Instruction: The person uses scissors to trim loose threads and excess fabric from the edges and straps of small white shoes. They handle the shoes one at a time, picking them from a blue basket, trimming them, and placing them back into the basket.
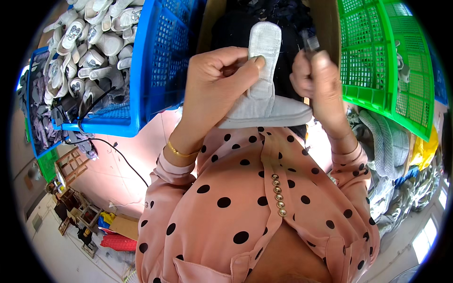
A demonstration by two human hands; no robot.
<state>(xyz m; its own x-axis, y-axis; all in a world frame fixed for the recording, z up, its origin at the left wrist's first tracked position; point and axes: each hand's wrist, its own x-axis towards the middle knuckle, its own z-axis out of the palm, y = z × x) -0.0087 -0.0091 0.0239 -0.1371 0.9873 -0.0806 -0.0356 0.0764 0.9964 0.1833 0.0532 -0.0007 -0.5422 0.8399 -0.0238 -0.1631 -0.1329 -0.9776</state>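
My left hand pinches a white fabric shoe by its raised strap, with the thumb pressed on the strap's front. The strap points up and away, while the sole edge lies toward my body. To the right, my right hand is closed around a small tool whose greyish end sticks up past the thumb. Blur hides what kind of tool it is. The right hand is apart from the shoe.
A blue plastic crate heaped with white shoes stands at the left. At the right is a green plastic crate. Between them, a box holds dark scraps. A black cable crosses at the left; grey shoe pieces lie right.
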